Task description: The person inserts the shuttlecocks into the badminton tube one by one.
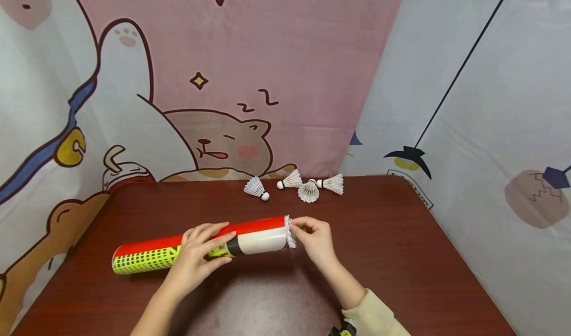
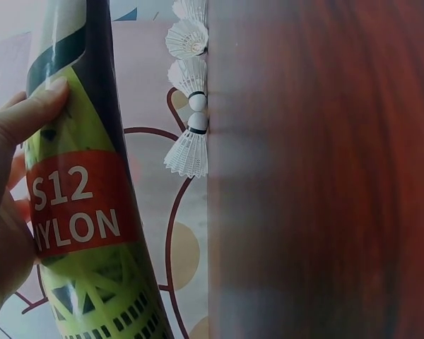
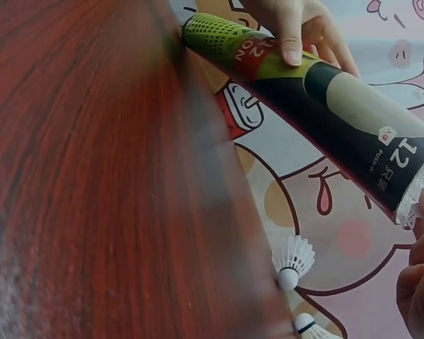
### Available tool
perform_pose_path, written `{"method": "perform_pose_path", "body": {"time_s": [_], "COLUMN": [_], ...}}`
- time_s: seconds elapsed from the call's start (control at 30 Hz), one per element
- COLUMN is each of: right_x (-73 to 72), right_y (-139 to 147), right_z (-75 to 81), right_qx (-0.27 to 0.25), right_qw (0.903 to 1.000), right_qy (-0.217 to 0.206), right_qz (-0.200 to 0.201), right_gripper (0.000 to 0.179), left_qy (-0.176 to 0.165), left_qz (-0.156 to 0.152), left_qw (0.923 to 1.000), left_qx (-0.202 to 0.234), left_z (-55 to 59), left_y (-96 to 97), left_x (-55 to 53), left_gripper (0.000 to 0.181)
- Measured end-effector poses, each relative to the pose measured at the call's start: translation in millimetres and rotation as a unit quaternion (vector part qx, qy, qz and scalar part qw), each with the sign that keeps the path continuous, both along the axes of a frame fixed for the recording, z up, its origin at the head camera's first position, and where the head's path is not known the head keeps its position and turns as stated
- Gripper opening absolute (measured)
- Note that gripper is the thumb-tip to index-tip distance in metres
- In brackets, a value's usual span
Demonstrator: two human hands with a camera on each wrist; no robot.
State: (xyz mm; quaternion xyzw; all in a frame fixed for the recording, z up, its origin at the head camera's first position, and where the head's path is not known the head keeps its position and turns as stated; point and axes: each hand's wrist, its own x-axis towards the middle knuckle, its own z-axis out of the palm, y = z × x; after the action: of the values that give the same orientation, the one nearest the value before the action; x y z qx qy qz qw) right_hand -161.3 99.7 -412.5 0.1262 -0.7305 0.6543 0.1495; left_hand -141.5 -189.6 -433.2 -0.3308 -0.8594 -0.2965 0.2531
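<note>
A long shuttlecock tube (image 1: 263, 237), printed red, white, black and yellow-green, lies sideways over the table, its right end slightly raised in the head view. My left hand (image 1: 196, 254) grips it around the middle, thumb on the near side; the left wrist view shows the label "S12 NYLON" (image 2: 78, 201) below the fingers. From the right end pokes the white lacy skirt of a shuttlecock (image 1: 290, 232), its remainder hidden inside the tube. My right hand (image 1: 316, 239) pinches the edge of that skirt between thumb and forefinger.
Several white shuttlecocks lie near the table's back edge: one (image 1: 256, 188) apart on the left, and a cluster with one standing skirt-out (image 1: 309, 191) and another on its side (image 1: 332, 184). Behind the brown table (image 1: 383, 256) hangs a cartoon-printed cloth (image 1: 312, 78).
</note>
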Motion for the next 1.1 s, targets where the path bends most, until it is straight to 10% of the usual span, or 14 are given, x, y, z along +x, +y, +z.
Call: {"method": "perform_pose_path", "body": {"time_s": [0.63,1.1], "right_x": [3.4,-13.3], "right_y": [-18.5,4.7], "right_z": [3.0,-1.4], "right_qx": [0.018,0.05], "right_qw": [0.9991,0.9978], "right_qy": [-0.037,0.039], "right_qz": [0.008,-0.018], "right_gripper": [0.008,0.012], "left_qy": [-0.009,-0.02], "left_qz": [-0.001,0.006], "left_qw": [0.9999,0.9997], "left_qx": [0.011,0.01], "left_z": [0.9,1.0], "left_y": [-1.2,-3.3], "left_x": [0.1,0.0], "left_gripper": [0.053,0.056]}}
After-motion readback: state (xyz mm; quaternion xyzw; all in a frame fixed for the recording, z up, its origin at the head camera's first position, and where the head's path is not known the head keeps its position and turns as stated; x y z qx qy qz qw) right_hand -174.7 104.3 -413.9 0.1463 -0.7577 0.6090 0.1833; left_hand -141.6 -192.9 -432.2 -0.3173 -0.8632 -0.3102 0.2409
